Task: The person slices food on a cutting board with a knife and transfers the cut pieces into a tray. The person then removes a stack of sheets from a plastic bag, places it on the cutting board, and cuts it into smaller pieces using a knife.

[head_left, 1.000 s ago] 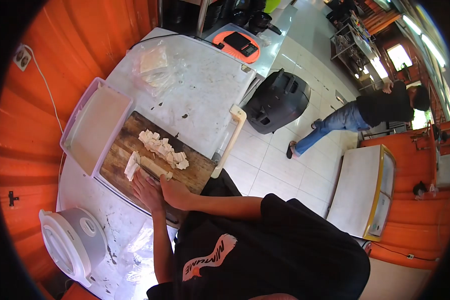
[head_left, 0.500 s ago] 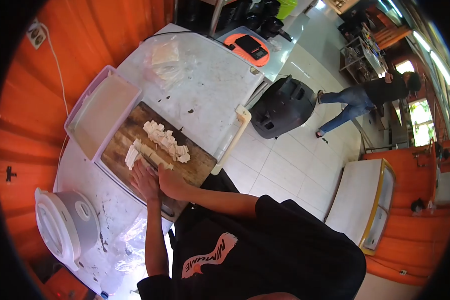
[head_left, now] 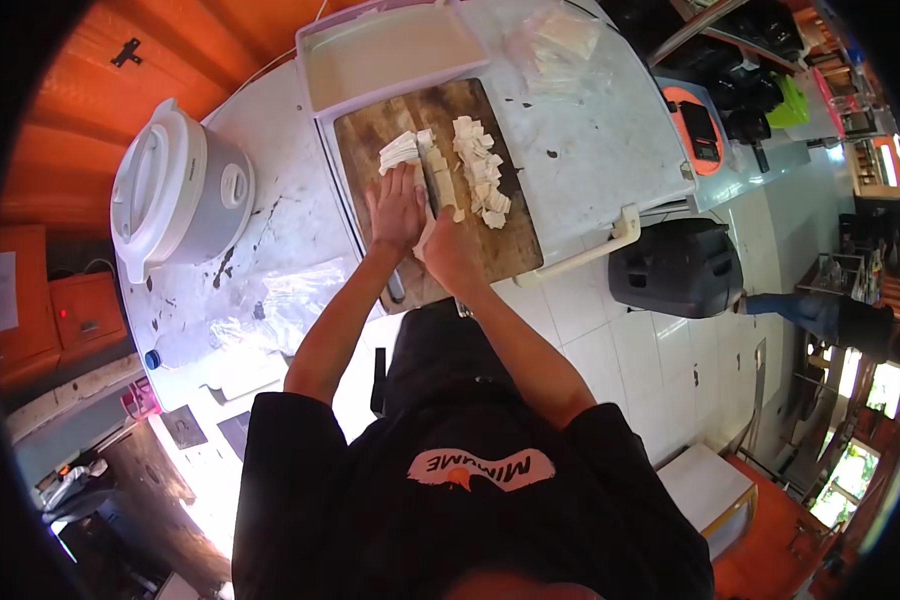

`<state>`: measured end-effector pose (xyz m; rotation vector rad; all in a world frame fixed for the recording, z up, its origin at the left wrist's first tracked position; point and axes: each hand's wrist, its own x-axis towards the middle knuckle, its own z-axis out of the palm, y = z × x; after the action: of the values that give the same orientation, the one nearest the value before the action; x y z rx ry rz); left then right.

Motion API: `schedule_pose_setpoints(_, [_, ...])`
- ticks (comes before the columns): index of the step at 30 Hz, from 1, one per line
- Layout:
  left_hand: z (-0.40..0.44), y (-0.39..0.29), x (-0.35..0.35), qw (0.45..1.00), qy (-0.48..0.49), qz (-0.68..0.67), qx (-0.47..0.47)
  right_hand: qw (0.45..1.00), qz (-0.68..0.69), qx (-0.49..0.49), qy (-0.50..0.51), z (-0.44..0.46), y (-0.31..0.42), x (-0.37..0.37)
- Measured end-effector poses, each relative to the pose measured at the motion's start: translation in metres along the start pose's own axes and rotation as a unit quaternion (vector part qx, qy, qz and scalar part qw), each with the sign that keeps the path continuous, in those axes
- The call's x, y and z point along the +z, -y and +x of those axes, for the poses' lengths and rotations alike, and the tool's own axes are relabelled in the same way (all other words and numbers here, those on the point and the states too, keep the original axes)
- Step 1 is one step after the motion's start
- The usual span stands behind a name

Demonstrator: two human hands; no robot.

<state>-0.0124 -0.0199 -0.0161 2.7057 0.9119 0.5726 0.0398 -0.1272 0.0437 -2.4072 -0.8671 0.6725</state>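
Note:
On a worn wooden cutting board [head_left: 375,120] lie pale sliced food strips [head_left: 400,150] and a separate row of small cut pale pieces [head_left: 482,172]. My left hand [head_left: 397,212] presses its fingers together over the strips, steadying them against the board. In my right hand [head_left: 452,250] is a knife [head_left: 430,185], its handle hidden in my closed fingers and its blade pointing away along the food. A cut line of pieces [head_left: 440,175] lies against the blade's right side. Near the board's lower left edge, a grey object [head_left: 396,288] is partly covered by my forearm.
A lilac tub [head_left: 315,75] stands beyond the board. A rice cooker [head_left: 185,195] sits at left, clear plastic bags [head_left: 280,310] nearer me. Another plastic bag [head_left: 560,45] lies at the table's far side. A kitchen scale [head_left: 702,135] and a black bin [head_left: 675,265] are rightward; a person [head_left: 820,315] stands beyond.
My view has turned, so the board now appears more upright and nearer the middle. Both hands are still at the food; the person in the background appears farther right.

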Motion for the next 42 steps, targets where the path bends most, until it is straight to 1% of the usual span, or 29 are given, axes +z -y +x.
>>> schedule_pose_setpoints(3, [0.008,0.004,0.006,1.0,-0.017,-0.002,0.014,0.999,-0.035,-0.017,-0.026,0.012,-0.01,0.012])
schedule_pose_setpoints(6, [0.005,0.004,0.003,1.0,0.009,0.005,0.002,0.999,-0.019,-0.028,-0.014,0.028,0.001,0.004])
schedule_pose_setpoints(7, [0.01,0.004,0.003,1.0,0.001,0.006,0.005,0.999,-0.02,-0.034,-0.021,0.03,0.004,0.001])
schedule_pose_setpoints(9, [0.005,0.004,0.005,1.0,0.006,0.023,0.007,0.999,-0.028,-0.022,-0.039,0.023,0.008,0.002])
schedule_pose_setpoints(10, [-0.003,0.003,0.007,1.0,0.005,0.019,0.005,0.998,-0.033,-0.023,-0.039,0.016,-0.001,0.011])
schedule_pose_setpoints(11, [-0.003,0.004,0.009,1.0,-0.007,0.021,0.007,0.997,-0.045,-0.039,-0.044,0.015,-0.012,0.018])
schedule_pose_setpoints(13, [0.007,0.005,0.007,0.999,-0.026,0.02,0.001,0.995,-0.065,-0.064,-0.046,0.026,-0.011,0.011])
schedule_pose_setpoints(15, [0.003,0.004,0.006,1.0,0.008,-0.016,-0.018,0.998,0.01,-0.044,-0.045,0.027,-0.01,0.006])
schedule_pose_setpoints(16, [0.003,0.003,0.003,0.999,0.014,-0.019,-0.024,0.998,0.005,-0.045,-0.042,0.031,-0.002,0.005])
schedule_pose_setpoints(18, [-0.001,0.002,0.005,1.0,0.013,-0.013,-0.025,0.999,0.008,-0.017,-0.04,0.042,0.01,0.001])
schedule_pose_setpoints(21, [0.001,0.003,0.007,1.0,0.001,-0.009,-0.025,1.0,0.014,-0.003,-0.023,0.029,0.006,0.001])
schedule_pose_setpoints(24, [0.0,0.004,0.007,0.999,0.0,-0.016,-0.029,0.998,0.008,-0.041,-0.038,0.021,-0.006,0.006])
schedule_pose_setpoints(27, [0.002,0.002,0.006,1.0,-0.003,-0.011,-0.029,0.997,-0.01,-0.032,-0.065,0.038,-0.014,0.008])
schedule_pose_setpoints(28, [0.002,0.002,0.004,0.999,0.004,-0.02,-0.039,0.996,0.003,-0.05,-0.072,0.042,-0.019,0.006])
schedule_pose_setpoints(29, [0.003,0.002,0.002,0.998,0.009,-0.029,-0.047,0.996,0.004,-0.048,-0.073,0.041,-0.025,0.003])
schedule_pose_setpoints(31, [0.004,0.003,0.003,0.998,0.012,-0.037,-0.048,0.997,0.025,-0.057,-0.04,0.039,-0.025,-0.009])
schedule_pose_setpoints(35, [0.003,0.002,0.007,0.997,0.01,-0.047,-0.058,0.997,0.026,-0.062,-0.047,0.036,-0.036,-0.012])
schedule_pose_setpoints(37, [0.004,0.001,0.003,0.996,0.011,-0.063,-0.065,0.992,0.045,-0.083,-0.079,0.027,-0.04,-0.013])
schedule_pose_setpoints(38, [0.007,0.001,0.001,0.995,0.011,-0.078,-0.069,0.992,0.044,-0.086,-0.076,0.024,-0.043,-0.015])
schedule_pose_setpoints(40, [0.006,0.0,-0.003,0.993,0.012,-0.086,-0.078,0.988,0.099,-0.083,-0.081,0.011,-0.041,-0.032])
schedule_pose_setpoints(41, [0.009,0.0,-0.004,0.992,0.01,-0.095,-0.081,0.988,0.099,-0.085,-0.081,0.011,-0.045,-0.041])
schedule_pose_setpoints(42, [0.011,0.001,-0.007,0.992,0.007,-0.093,-0.079,0.985,0.116,-0.079,-0.103,0.012,-0.05,-0.051])
